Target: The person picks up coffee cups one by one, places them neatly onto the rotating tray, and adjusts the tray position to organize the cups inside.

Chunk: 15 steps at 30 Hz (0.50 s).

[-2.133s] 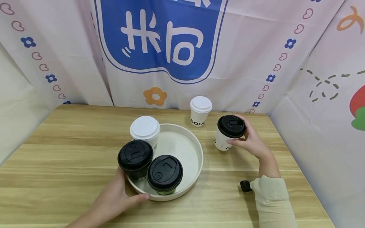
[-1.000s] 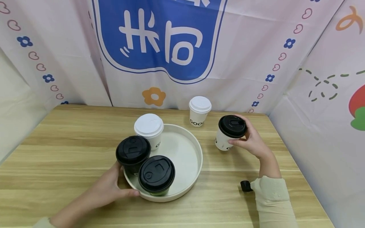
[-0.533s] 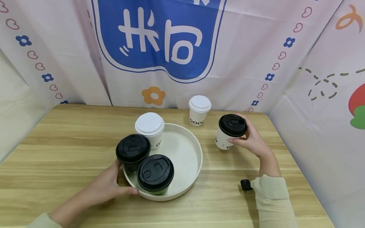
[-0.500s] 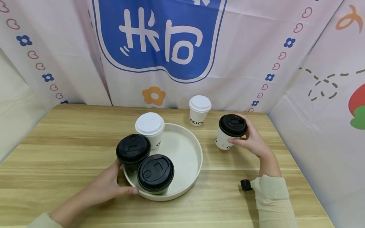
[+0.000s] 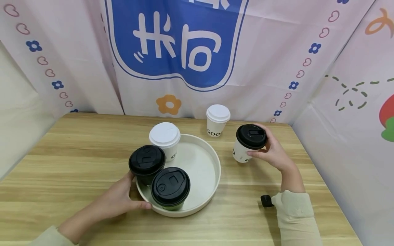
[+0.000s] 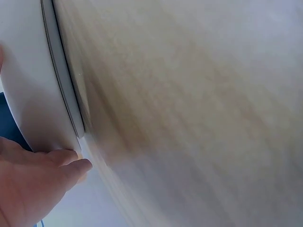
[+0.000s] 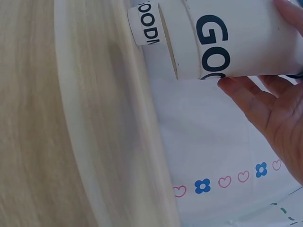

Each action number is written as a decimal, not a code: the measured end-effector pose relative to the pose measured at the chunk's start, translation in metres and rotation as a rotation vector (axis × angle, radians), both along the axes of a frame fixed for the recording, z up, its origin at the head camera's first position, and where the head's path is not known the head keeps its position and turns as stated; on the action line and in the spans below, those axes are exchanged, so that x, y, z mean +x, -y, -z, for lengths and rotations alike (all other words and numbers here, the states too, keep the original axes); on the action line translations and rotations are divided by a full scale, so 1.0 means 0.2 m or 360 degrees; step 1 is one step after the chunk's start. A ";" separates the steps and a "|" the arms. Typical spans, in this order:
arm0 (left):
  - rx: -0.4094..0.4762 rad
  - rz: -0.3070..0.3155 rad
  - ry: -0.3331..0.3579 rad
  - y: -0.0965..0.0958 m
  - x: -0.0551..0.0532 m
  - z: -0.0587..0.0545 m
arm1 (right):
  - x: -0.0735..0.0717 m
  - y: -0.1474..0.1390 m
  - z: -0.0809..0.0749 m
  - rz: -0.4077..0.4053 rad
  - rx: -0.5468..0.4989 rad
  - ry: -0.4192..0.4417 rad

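Observation:
In the head view my left hand (image 5: pixel 118 198) grips the left front rim of a round off-white tray (image 5: pixel 212 171); in the left wrist view its fingers curl at the tray's wall (image 6: pixel 35 85). On the tray's left side stand a white-lidded paper cup (image 5: pixel 164 135), a dark cup with a black lid (image 5: pixel 147 160) and a green cup with a black lid (image 5: pixel 170 186). To the right of the tray, my right hand (image 5: pixel 274 152) holds a white paper cup with a black lid (image 5: pixel 250 136). The right wrist view shows its printed side (image 7: pixel 246 42), apparently a little off the tabletop.
Another white-lidded cup (image 5: pixel 218 118) stands behind, between the tray and the held cup. A small black object (image 5: pixel 266 201) is by the right sleeve. The wooden table (image 5: pixel 77 147) meets a printed cloth backdrop (image 5: pixel 255 51) at its far edge.
Over the first second the tray turned clockwise: the white-lidded cup on it went back and right, the front one left. Since then hands and cups have kept their places; the view shifted slightly.

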<state>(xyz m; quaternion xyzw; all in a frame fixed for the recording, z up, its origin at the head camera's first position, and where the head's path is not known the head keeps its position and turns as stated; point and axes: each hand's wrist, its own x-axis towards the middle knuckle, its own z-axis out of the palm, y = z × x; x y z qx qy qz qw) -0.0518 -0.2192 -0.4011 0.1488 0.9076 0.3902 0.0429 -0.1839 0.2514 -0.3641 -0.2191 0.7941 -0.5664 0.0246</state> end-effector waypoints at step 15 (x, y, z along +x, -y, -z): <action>0.0000 0.0001 -0.0022 0.00 0.00 0.00 | 0.01 0.08 -0.06 -0.0138 -0.0102 -0.0110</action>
